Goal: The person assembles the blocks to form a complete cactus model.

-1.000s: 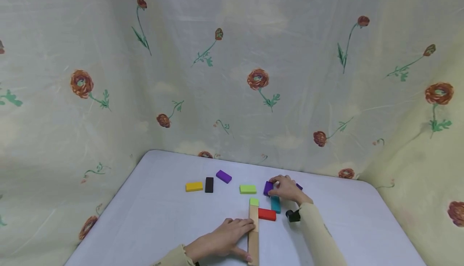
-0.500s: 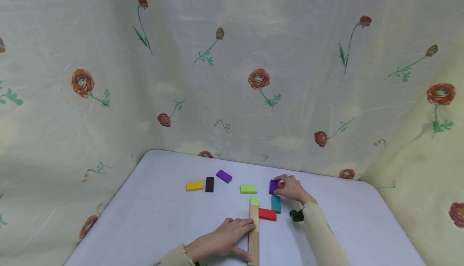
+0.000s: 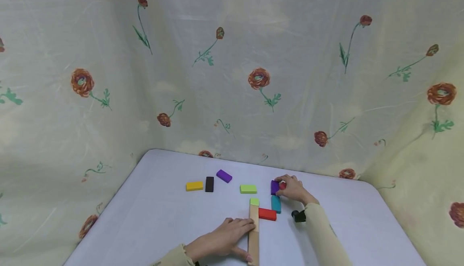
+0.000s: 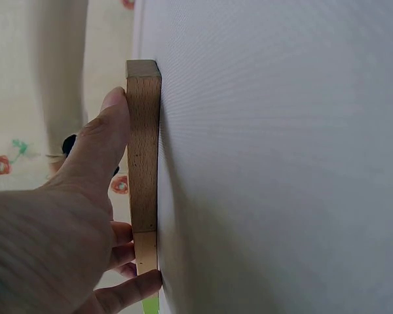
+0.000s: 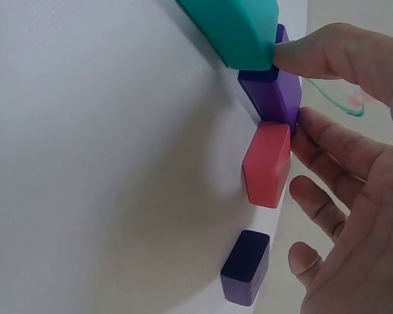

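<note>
My left hand (image 3: 226, 238) rests on a row of plain wooden blocks (image 3: 253, 238); in the left wrist view its thumb lies along one wooden block (image 4: 144, 157) and a fingertip touches the shorter-looking one beyond. With thumb and fingertips, my right hand (image 3: 293, 189) pinches a purple block (image 3: 274, 188), which stands at the far end of a teal block (image 3: 276, 204). Seen from the right wrist, the purple block (image 5: 278, 95) sits between the teal block (image 5: 239, 29) and a pinkish-red block (image 5: 267, 163). A second purple block (image 5: 245, 268) lies farther along, hidden from the head view.
A red block (image 3: 267, 214) abuts the wooden row's right side, and a light green block (image 3: 254, 202) is at its far end. Behind lie another light green block (image 3: 248, 189), a purple one (image 3: 224, 176), a black one (image 3: 209, 184) and a yellow one (image 3: 194, 186). Floral cloth (image 3: 232, 97) surrounds the table.
The right hand has shifted the purple block slightly to the right, so it now lines up with the teal block's far end. The left hand has stayed still.
</note>
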A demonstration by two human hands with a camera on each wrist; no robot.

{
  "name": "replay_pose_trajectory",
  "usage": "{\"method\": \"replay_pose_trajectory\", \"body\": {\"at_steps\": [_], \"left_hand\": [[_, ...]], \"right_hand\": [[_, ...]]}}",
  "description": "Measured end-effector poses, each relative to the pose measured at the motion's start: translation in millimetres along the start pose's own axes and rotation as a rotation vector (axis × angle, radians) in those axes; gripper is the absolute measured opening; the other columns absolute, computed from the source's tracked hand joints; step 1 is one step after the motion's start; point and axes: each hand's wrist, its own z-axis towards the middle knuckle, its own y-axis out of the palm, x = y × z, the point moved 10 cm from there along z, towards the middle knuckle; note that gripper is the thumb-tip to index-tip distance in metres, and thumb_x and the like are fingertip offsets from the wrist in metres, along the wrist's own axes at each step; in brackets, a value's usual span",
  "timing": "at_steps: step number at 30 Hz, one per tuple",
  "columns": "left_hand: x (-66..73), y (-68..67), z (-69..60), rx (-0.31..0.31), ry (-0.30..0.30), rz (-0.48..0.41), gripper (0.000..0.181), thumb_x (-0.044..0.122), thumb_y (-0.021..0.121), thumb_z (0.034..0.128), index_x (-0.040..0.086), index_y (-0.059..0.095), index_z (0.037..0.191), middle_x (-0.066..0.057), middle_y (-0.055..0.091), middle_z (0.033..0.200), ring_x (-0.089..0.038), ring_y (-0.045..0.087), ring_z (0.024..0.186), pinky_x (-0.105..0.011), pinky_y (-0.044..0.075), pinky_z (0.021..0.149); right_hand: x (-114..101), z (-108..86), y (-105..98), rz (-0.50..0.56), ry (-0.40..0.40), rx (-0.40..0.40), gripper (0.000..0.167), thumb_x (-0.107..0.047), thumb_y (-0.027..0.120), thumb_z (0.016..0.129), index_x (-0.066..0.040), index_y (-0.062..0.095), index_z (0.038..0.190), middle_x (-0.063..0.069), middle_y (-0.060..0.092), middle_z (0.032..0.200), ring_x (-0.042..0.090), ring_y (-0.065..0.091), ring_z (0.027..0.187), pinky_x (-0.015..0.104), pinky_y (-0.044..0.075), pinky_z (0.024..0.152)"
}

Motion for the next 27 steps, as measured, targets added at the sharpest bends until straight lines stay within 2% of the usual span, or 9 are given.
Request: {"method": "replay_pose_trajectory", "body": {"at_steps": [27], "left_hand": [[1.5,-0.9,-1.4,0.007,0.007,-0.004,0.092,0.073,0.061,0.0733,0.024,0.037,0.147,0.007,0.036,0.153,-0.013,0.039,0.136,-0.046,0.039,0.105]], "right_hand": [[2.3,-2.7,-3.2,-0.022,-0.040,-0.038,0.048,-0.020,0.071,0.083,-0.010,0.060,0.129,0.016,0.054,0.132,0.034,0.040,0.116,0.057,0.035,0.095]]}}
